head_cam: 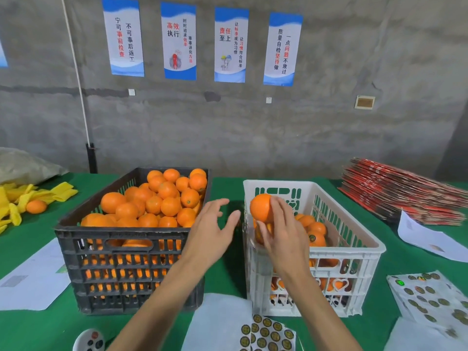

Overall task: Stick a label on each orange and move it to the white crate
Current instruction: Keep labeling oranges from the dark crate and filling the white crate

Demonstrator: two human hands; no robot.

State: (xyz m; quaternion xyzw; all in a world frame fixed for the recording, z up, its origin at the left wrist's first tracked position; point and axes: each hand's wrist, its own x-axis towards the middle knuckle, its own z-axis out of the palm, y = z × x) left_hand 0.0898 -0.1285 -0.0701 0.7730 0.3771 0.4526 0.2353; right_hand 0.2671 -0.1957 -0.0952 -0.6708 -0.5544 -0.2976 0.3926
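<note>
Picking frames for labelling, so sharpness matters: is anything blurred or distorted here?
Head view: the left hand is motion-smeared at the fingertips, the right hand and its orange are fairly sharp; wide-angle bending tilts the posters, and the sticker sheets soften at the edge.

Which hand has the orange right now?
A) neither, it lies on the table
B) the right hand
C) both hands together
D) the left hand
B: the right hand grips the orange above the white crate, while the left hand is spread open between the two crates, holding nothing.
</note>
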